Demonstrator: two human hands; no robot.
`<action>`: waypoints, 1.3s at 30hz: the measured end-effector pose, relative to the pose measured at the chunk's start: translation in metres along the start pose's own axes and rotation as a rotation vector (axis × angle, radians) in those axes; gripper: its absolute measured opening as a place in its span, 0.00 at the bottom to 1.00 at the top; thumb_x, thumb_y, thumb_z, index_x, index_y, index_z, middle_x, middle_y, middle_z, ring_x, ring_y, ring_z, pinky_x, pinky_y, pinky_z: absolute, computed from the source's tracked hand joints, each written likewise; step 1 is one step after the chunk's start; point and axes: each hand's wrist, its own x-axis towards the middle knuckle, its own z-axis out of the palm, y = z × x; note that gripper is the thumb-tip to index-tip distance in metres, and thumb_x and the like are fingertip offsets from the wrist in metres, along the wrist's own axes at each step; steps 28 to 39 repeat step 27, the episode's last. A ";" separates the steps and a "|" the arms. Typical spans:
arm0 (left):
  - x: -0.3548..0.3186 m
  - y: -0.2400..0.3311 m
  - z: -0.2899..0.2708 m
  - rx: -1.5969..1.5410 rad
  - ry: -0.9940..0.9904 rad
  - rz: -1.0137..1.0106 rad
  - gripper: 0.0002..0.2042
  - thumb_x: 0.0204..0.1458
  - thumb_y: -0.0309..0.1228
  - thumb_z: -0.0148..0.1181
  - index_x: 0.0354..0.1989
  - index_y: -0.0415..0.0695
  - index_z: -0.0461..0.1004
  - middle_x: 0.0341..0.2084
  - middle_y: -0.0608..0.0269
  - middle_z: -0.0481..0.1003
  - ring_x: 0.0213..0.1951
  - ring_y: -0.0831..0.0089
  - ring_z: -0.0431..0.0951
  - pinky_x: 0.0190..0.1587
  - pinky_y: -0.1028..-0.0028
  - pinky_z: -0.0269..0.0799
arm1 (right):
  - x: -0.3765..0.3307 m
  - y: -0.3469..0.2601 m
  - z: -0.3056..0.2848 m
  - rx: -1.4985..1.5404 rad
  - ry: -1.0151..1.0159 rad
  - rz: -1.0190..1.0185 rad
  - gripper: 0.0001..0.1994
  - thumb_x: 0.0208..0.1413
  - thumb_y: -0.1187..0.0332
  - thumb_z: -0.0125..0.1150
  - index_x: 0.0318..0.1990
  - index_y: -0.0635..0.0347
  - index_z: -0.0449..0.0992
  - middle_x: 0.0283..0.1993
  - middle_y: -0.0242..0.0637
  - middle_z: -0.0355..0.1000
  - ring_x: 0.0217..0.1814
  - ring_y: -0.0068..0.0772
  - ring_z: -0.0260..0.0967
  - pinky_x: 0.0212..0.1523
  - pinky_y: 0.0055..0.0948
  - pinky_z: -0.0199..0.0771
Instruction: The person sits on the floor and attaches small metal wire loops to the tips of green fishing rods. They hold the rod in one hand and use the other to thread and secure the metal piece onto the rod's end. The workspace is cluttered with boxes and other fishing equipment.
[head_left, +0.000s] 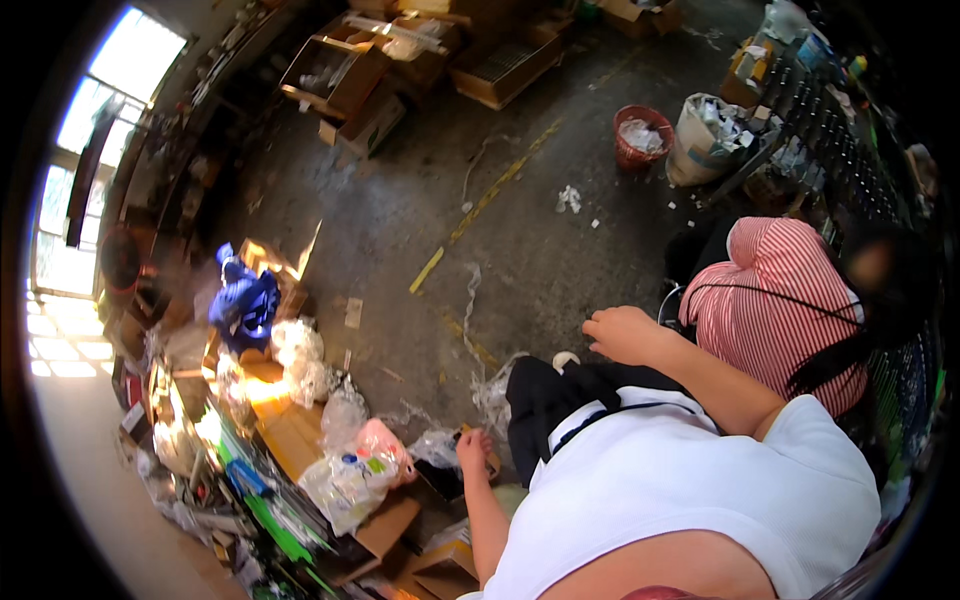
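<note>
My left hand (pixel 474 452) hangs low at my side, fingers loosely apart, beside an open dark box (pixel 440 481) with clear plastic wrap (pixel 436 448) at its top. I see nothing held in it, though it is small in view. My right hand (pixel 618 334) is stretched forward above my dark trousers (pixel 540 400), its fingers out and nothing in them. Close to its wrist sits a co-worker in a red-and-white striped shirt (pixel 770 300). A small round whitish thing (pixel 566 359) shows just below my right hand.
Left of me lie cardboard boxes (pixel 290 435), a white plastic bag (pixel 350 490), a pink bag (pixel 385 445) and a blue cloth or bag (pixel 243 305). Ahead stand a red bin (pixel 641 138), a full white sack (pixel 708 140) and cartons (pixel 335 75). Plastic strips and scraps (pixel 569 198) litter the floor.
</note>
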 end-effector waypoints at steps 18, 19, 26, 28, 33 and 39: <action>0.379 0.457 0.196 0.394 -0.207 0.270 0.05 0.54 0.26 0.47 0.28 0.44 0.70 0.19 0.64 0.71 0.18 0.75 0.70 0.17 0.81 0.65 | 0.100 0.108 -0.118 0.372 0.325 0.881 0.13 0.50 0.61 0.57 0.39 0.58 0.72 0.39 0.42 0.72 0.44 0.47 0.70 0.42 0.43 0.71; 0.390 0.486 0.221 0.363 -0.230 0.300 0.05 0.55 0.27 0.47 0.30 0.43 0.69 0.19 0.64 0.71 0.18 0.76 0.70 0.16 0.81 0.64 | 0.098 0.120 -0.121 0.361 0.329 0.935 0.13 0.50 0.61 0.57 0.39 0.59 0.72 0.39 0.43 0.72 0.44 0.47 0.70 0.42 0.43 0.71; 0.407 0.508 0.404 0.427 -0.450 0.296 0.04 0.51 0.25 0.55 0.34 0.40 0.71 0.22 0.60 0.73 0.20 0.72 0.72 0.20 0.77 0.67 | 0.075 0.235 -0.139 0.411 0.353 1.167 0.15 0.50 0.61 0.58 0.42 0.60 0.73 0.41 0.45 0.72 0.46 0.48 0.70 0.44 0.43 0.70; 0.410 0.507 0.421 0.435 -0.463 0.295 0.04 0.51 0.25 0.55 0.34 0.40 0.71 0.22 0.60 0.73 0.20 0.72 0.72 0.20 0.77 0.67 | 0.070 0.252 -0.135 0.419 0.346 1.197 0.16 0.49 0.61 0.59 0.42 0.60 0.73 0.42 0.45 0.72 0.47 0.47 0.70 0.45 0.42 0.70; 0.410 0.507 0.421 0.435 -0.463 0.295 0.04 0.51 0.25 0.55 0.34 0.40 0.71 0.22 0.60 0.73 0.20 0.72 0.72 0.20 0.77 0.67 | 0.070 0.252 -0.135 0.419 0.346 1.197 0.16 0.49 0.61 0.59 0.42 0.60 0.73 0.42 0.45 0.72 0.47 0.47 0.70 0.45 0.42 0.70; 0.410 0.507 0.421 0.435 -0.463 0.295 0.04 0.51 0.25 0.55 0.34 0.40 0.71 0.22 0.60 0.73 0.20 0.72 0.72 0.20 0.77 0.67 | 0.070 0.252 -0.135 0.419 0.346 1.197 0.16 0.49 0.61 0.59 0.42 0.60 0.73 0.42 0.45 0.72 0.47 0.47 0.70 0.45 0.42 0.70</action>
